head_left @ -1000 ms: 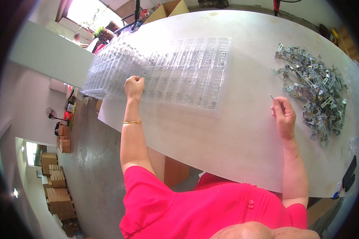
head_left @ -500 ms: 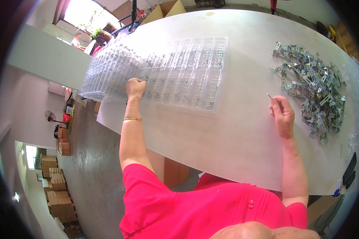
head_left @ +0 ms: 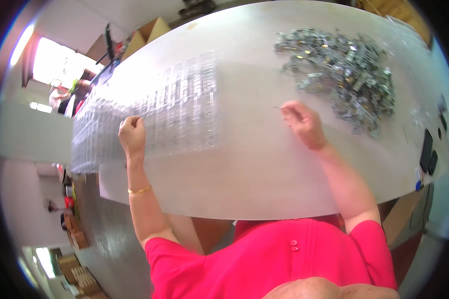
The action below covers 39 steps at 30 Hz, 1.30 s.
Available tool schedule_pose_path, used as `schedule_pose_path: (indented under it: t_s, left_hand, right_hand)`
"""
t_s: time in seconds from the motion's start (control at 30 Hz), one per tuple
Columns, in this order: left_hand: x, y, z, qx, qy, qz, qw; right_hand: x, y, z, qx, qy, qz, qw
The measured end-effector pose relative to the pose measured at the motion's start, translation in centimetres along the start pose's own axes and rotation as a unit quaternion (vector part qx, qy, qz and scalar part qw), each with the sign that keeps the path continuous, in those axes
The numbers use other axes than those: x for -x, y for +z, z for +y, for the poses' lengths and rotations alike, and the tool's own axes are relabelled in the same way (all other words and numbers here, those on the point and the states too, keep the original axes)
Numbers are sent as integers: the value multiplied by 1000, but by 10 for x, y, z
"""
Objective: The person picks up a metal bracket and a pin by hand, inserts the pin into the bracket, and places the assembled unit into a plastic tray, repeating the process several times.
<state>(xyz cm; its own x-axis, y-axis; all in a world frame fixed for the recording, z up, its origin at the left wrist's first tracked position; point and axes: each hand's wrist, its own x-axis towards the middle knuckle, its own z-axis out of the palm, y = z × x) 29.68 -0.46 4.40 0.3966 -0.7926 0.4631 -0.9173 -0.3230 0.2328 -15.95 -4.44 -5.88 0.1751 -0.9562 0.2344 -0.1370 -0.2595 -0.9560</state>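
Note:
My left hand (head_left: 132, 134) is closed, with its fingers curled in, over the near side of the clear plastic compartment trays (head_left: 184, 144). Anything inside its grip is hidden. Small metal parts sit in rows in the trays' long compartments. My right hand (head_left: 305, 124) is raised above the white table, thumb and fingers pinched on a thin metal rod-like piece (head_left: 276, 107) whose tip sticks out to the left. Motion blurs that piece. Beyond and to the right of this hand lies a heap of loose metal brackets (head_left: 356, 74), some with brass-coloured bits.
The white table (head_left: 244, 184) has a curved far edge. More clear trays are stacked at the left (head_left: 85, 149). A black flat object (head_left: 426, 149) lies near the right edge, by some clear plastic bags (head_left: 409, 37). An open carton (head_left: 154, 31) stands beyond the table.
The whole view has turned, so trays and heap appear farther left. My left hand sits slightly farther right and nearer over the trays. My right hand has tilted leftward, still pinching the thin piece.

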Motion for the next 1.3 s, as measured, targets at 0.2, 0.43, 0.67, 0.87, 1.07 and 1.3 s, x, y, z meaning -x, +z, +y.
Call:
schedule_pose_path:
  t_s: [0.2, 0.43, 0.67, 0.87, 1.07, 1.3]
  left_hand:
    - [42, -8, 154, 215, 118, -26, 969]
    - [82, 35, 267, 284, 263, -101, 917]
    - [82, 92, 321, 223, 361, -125, 897]
    - [83, 114, 341, 181, 399, -123, 890]
    - [84, 125, 345, 178, 430, -113, 878]
    - [87, 118, 341, 121, 499, -42, 857]
  right_hand:
    - [5, 0, -9, 58, -93, -13, 994]
    - [23, -6, -9, 105, -177, -153, 967]
    - [40, -16, -16, 108, -202, -213, 950]
    - [38, -19, -10, 99, -197, -237, 946]
    - [38, -19, -11, 91, -204, -232, 947]
    - [37, -13, -4, 72, -255, -185, 946]
